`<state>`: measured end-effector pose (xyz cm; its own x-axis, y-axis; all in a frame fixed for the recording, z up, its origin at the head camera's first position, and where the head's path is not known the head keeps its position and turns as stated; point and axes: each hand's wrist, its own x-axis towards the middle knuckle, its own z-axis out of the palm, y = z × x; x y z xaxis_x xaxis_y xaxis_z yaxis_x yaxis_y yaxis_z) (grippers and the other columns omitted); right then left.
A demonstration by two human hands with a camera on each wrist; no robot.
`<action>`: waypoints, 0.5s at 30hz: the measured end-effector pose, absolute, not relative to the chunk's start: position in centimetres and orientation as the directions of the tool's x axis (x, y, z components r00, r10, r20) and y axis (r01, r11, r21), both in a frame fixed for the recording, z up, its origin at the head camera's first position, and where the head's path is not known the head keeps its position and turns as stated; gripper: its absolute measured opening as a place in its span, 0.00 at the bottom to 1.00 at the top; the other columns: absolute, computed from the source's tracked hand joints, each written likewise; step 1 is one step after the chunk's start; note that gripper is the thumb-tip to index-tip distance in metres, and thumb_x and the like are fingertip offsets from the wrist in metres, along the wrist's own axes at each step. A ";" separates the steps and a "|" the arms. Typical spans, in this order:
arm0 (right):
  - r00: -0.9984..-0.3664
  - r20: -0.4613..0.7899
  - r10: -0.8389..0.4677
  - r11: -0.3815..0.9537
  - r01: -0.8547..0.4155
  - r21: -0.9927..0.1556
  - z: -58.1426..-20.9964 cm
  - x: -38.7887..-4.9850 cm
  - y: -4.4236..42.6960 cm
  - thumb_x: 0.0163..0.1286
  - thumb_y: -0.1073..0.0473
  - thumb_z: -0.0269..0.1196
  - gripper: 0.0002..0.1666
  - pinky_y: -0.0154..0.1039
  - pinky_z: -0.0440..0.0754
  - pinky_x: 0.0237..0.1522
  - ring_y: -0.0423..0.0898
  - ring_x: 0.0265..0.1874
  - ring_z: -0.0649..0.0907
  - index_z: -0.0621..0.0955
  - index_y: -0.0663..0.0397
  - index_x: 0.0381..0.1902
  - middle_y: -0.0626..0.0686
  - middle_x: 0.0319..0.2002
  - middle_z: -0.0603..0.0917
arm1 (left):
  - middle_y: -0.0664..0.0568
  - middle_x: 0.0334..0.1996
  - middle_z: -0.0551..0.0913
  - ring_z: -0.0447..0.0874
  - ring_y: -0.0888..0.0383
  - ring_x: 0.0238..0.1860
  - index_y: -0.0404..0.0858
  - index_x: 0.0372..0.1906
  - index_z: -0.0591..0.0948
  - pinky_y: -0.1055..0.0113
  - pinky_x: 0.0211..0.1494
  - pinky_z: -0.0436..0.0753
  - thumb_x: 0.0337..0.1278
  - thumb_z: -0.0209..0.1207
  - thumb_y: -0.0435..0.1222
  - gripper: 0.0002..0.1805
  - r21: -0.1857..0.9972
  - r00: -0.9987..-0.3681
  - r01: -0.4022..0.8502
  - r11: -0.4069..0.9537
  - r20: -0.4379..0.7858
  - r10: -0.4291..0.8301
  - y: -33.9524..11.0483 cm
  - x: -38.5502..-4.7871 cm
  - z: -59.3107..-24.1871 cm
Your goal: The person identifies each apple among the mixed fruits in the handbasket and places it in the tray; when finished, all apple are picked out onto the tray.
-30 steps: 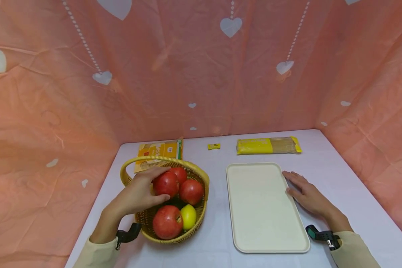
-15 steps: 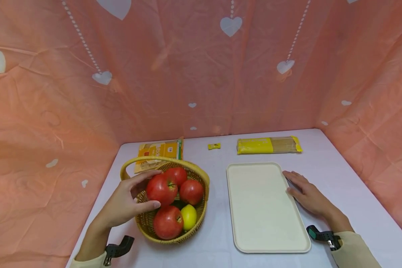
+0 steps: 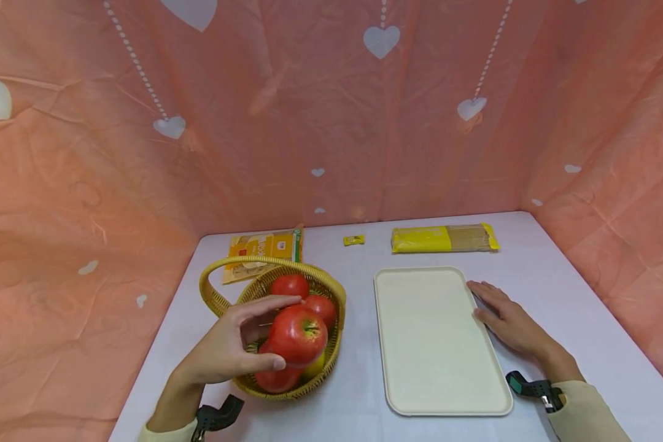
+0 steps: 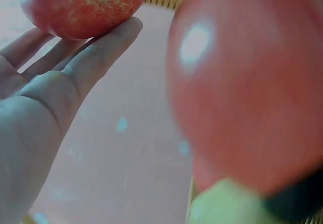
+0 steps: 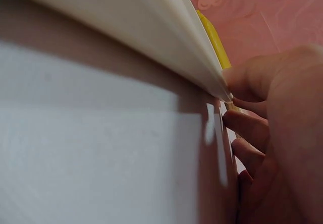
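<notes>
My left hand grips a red apple between thumb and fingers, held above the yellow wicker basket. In the left wrist view the gripped apple rests against the fingers, and another apple fills the right side. Inside the basket are more red apples and a yellow lemon, partly hidden by the held apple. At the right edge of the cream tray, my right hand rests with its fingertips touching the rim; the right wrist view shows the fingers beside the tray's edge.
Behind the basket lies an orange and yellow food packet. A small yellow wrapped piece lies at the back middle, and a long yellow packet of noodles is behind the tray. A pink curtain surrounds the white table.
My left hand first drew the apple leftward within the basket, then carried it right and toward the front, over the lemon and front apple. The right hand stays at the tray.
</notes>
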<state>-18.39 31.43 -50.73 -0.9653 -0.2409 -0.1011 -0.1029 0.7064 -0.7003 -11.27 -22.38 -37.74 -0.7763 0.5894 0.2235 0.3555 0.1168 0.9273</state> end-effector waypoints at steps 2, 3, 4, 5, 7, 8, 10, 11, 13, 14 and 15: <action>-0.965 -0.100 -0.241 0.706 -0.104 -0.701 -50.8 -18.4 31.4 0.85 0.49 0.61 0.43 0.84 0.50 0.77 0.74 0.86 0.49 0.59 0.51 0.89 0.68 0.87 0.55 | 0.42 0.71 0.82 0.88 0.50 0.65 0.40 0.76 0.77 0.59 0.65 0.89 0.57 0.77 0.29 0.40 0.931 -0.763 0.352 0.100 0.224 0.606 -21.4 -11.4 -37.9; -0.965 -0.098 -0.243 0.705 -0.106 -0.701 -50.8 -18.5 31.4 0.85 0.49 0.60 0.43 0.84 0.50 0.78 0.74 0.86 0.49 0.59 0.51 0.89 0.69 0.87 0.55 | 0.44 0.70 0.83 0.88 0.50 0.65 0.40 0.76 0.78 0.59 0.66 0.89 0.57 0.77 0.30 0.40 0.930 -0.758 0.356 0.095 0.227 0.612 -20.9 -11.5 -38.0; -0.965 -0.099 -0.243 0.705 -0.106 -0.701 -50.8 -18.5 31.4 0.85 0.49 0.60 0.43 0.84 0.50 0.77 0.74 0.86 0.49 0.59 0.51 0.89 0.69 0.87 0.55 | 0.44 0.69 0.84 0.89 0.49 0.64 0.40 0.76 0.78 0.59 0.65 0.89 0.57 0.78 0.31 0.39 0.929 -0.753 0.358 0.090 0.230 0.616 -20.5 -11.6 -38.1; -0.965 -0.101 -0.242 0.706 -0.104 -0.701 -50.8 -18.5 31.4 0.85 0.49 0.60 0.43 0.84 0.50 0.77 0.74 0.86 0.49 0.59 0.51 0.89 0.69 0.87 0.55 | 0.45 0.68 0.85 0.89 0.49 0.64 0.40 0.75 0.79 0.58 0.66 0.89 0.57 0.78 0.31 0.39 0.932 -0.749 0.354 0.083 0.229 0.622 -20.1 -11.6 -38.2; -0.965 -0.104 -0.241 0.709 -0.102 -0.698 -50.8 -18.6 31.4 0.85 0.48 0.60 0.43 0.84 0.50 0.77 0.74 0.86 0.49 0.59 0.50 0.89 0.69 0.87 0.54 | 0.44 0.67 0.86 0.89 0.48 0.63 0.39 0.75 0.79 0.58 0.65 0.89 0.58 0.78 0.32 0.39 0.938 -0.743 0.341 0.068 0.224 0.631 -19.2 -11.7 -38.4; -0.965 -0.104 -0.241 0.709 -0.102 -0.698 -50.8 -18.6 31.4 0.85 0.49 0.60 0.43 0.84 0.50 0.77 0.74 0.86 0.49 0.58 0.50 0.89 0.69 0.87 0.54 | 0.44 0.67 0.86 0.89 0.48 0.63 0.39 0.75 0.78 0.58 0.65 0.89 0.58 0.79 0.33 0.39 0.941 -0.741 0.333 0.063 0.220 0.635 -18.8 -11.8 -38.5; -0.965 -0.104 -0.241 0.709 -0.103 -0.697 -50.8 -18.6 31.4 0.85 0.49 0.60 0.43 0.85 0.50 0.77 0.74 0.86 0.49 0.58 0.50 0.90 0.69 0.88 0.54 | 0.45 0.68 0.85 0.89 0.49 0.64 0.40 0.76 0.78 0.59 0.66 0.89 0.59 0.79 0.35 0.39 0.952 -0.747 0.301 0.062 0.195 0.635 -18.0 -11.8 -38.6; -0.965 -0.103 -0.241 0.709 -0.103 -0.697 -50.8 -18.6 31.5 0.85 0.49 0.60 0.43 0.85 0.50 0.77 0.74 0.86 0.49 0.58 0.49 0.90 0.69 0.88 0.54 | 0.45 0.69 0.84 0.88 0.49 0.65 0.41 0.76 0.78 0.59 0.67 0.88 0.60 0.79 0.36 0.39 0.957 -0.748 0.284 0.058 0.183 0.637 -17.6 -11.9 -38.6; -0.965 -0.101 -0.240 0.710 -0.104 -0.696 -50.8 -18.5 31.5 0.85 0.49 0.60 0.43 0.85 0.51 0.77 0.74 0.86 0.49 0.58 0.49 0.90 0.68 0.88 0.54 | 0.47 0.69 0.83 0.88 0.50 0.66 0.43 0.76 0.78 0.59 0.68 0.88 0.60 0.79 0.37 0.39 0.961 -0.753 0.268 0.067 0.166 0.636 -16.7 -11.9 -38.7; -0.966 -0.100 -0.240 0.710 -0.104 -0.696 -50.9 -18.5 31.5 0.85 0.49 0.60 0.43 0.85 0.51 0.77 0.74 0.86 0.49 0.58 0.49 0.90 0.68 0.88 0.54 | 0.48 0.70 0.83 0.88 0.50 0.66 0.44 0.77 0.78 0.60 0.68 0.87 0.60 0.79 0.37 0.39 0.962 -0.756 0.263 0.073 0.158 0.635 -16.3 -12.0 -38.7; -0.966 -0.100 -0.240 0.710 -0.104 -0.697 -50.9 -18.5 31.5 0.85 0.48 0.60 0.43 0.85 0.51 0.77 0.74 0.86 0.50 0.58 0.49 0.90 0.68 0.88 0.54 | 0.48 0.70 0.83 0.88 0.51 0.66 0.44 0.77 0.78 0.59 0.68 0.87 0.59 0.80 0.36 0.40 0.961 -0.755 0.266 0.079 0.157 0.636 -15.8 -12.0 -38.8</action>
<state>-18.49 31.49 -50.90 -0.9657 -0.2398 -0.0996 -0.1044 0.7097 -0.6967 -12.00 -15.83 -38.81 -0.7555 0.6361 0.1569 0.2658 0.0787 0.9608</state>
